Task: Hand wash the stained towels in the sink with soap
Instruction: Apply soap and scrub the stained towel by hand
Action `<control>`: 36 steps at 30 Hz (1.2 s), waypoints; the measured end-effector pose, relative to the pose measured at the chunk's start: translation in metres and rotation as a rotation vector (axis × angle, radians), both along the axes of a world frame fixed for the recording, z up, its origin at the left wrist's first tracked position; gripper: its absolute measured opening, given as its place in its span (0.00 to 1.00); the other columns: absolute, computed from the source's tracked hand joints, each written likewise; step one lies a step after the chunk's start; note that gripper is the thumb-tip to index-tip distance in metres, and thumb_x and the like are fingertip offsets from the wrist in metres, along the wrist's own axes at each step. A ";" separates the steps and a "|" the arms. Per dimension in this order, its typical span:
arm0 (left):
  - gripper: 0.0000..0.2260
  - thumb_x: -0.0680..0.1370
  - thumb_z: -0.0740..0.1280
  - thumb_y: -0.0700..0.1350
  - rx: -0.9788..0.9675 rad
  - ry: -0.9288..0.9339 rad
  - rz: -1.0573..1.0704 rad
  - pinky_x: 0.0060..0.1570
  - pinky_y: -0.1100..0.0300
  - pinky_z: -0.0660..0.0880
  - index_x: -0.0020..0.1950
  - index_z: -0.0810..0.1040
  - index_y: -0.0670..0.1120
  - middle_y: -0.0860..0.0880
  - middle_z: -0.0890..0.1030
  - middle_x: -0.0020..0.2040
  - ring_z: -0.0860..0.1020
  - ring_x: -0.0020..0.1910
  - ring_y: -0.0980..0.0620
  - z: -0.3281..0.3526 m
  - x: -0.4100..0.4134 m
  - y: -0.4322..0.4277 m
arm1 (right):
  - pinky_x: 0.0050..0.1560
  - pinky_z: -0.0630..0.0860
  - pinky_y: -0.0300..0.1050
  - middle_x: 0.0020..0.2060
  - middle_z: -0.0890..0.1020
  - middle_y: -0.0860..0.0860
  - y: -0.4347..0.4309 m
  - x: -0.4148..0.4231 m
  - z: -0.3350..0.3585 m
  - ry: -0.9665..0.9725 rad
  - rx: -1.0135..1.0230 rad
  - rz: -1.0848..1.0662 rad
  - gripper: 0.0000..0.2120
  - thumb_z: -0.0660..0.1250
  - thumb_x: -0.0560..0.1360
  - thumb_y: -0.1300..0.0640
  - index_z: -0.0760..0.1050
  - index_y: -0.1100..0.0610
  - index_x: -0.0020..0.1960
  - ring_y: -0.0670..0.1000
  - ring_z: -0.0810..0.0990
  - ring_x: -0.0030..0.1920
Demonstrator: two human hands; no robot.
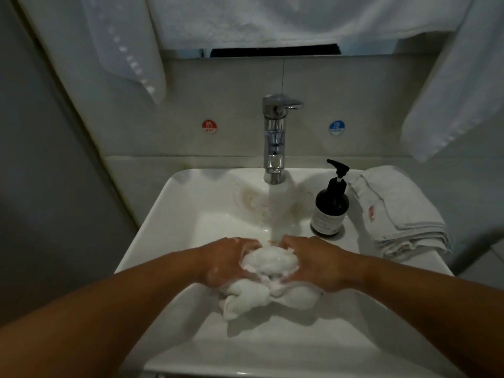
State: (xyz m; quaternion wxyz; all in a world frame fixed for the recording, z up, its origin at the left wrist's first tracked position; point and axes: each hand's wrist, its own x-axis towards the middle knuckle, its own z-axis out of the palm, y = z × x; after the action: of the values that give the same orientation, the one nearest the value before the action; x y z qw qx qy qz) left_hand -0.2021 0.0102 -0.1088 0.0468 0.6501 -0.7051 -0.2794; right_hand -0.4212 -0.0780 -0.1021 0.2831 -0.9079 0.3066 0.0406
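gripping a bunched, sudsy white towel [268,268] between them, the left hand [227,261] and right hand [313,263] have their fingers curled round its top, one on each side, over the near middle of the sink [191,208]. foam coats the cloth and the knuckles, so soaping looks done for this piece and scrubbing seems under way; rinsing and wringing are left. just beyond the hands the faucet [274,137] runs water [276,211] into the sink. to the far right stands the soap bottle [331,205], and right of it a folded stack of towels [403,214], one showing a pink stain [371,213]; that stack looks dry and not yet washed.
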 end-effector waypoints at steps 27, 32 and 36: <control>0.17 0.84 0.59 0.59 -0.084 -0.183 0.070 0.59 0.63 0.69 0.67 0.77 0.53 0.49 0.81 0.64 0.78 0.62 0.50 0.011 -0.025 0.010 | 0.53 0.74 0.41 0.60 0.72 0.46 0.016 -0.008 -0.003 0.082 -0.135 0.039 0.28 0.65 0.76 0.34 0.61 0.45 0.69 0.50 0.76 0.56; 0.37 0.83 0.57 0.63 0.037 -0.199 -0.077 0.75 0.56 0.58 0.83 0.45 0.47 0.46 0.61 0.80 0.61 0.77 0.47 0.003 -0.033 0.032 | 0.76 0.61 0.56 0.81 0.45 0.50 0.034 -0.024 -0.013 0.200 -0.188 0.194 0.55 0.66 0.70 0.27 0.32 0.43 0.80 0.58 0.54 0.78; 0.38 0.81 0.46 0.67 -0.064 -0.418 -0.122 0.71 0.53 0.65 0.80 0.55 0.40 0.42 0.65 0.73 0.67 0.69 0.45 -0.015 -0.040 0.026 | 0.72 0.66 0.53 0.77 0.55 0.55 0.026 -0.009 -0.026 0.196 -0.316 0.153 0.55 0.67 0.72 0.29 0.34 0.47 0.81 0.60 0.63 0.73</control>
State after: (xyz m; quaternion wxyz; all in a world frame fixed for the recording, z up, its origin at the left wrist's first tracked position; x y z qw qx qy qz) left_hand -0.2417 0.0366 -0.1235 -0.0966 0.6482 -0.7460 -0.1184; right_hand -0.4300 -0.0525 -0.1277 0.1022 -0.9533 0.2655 0.1017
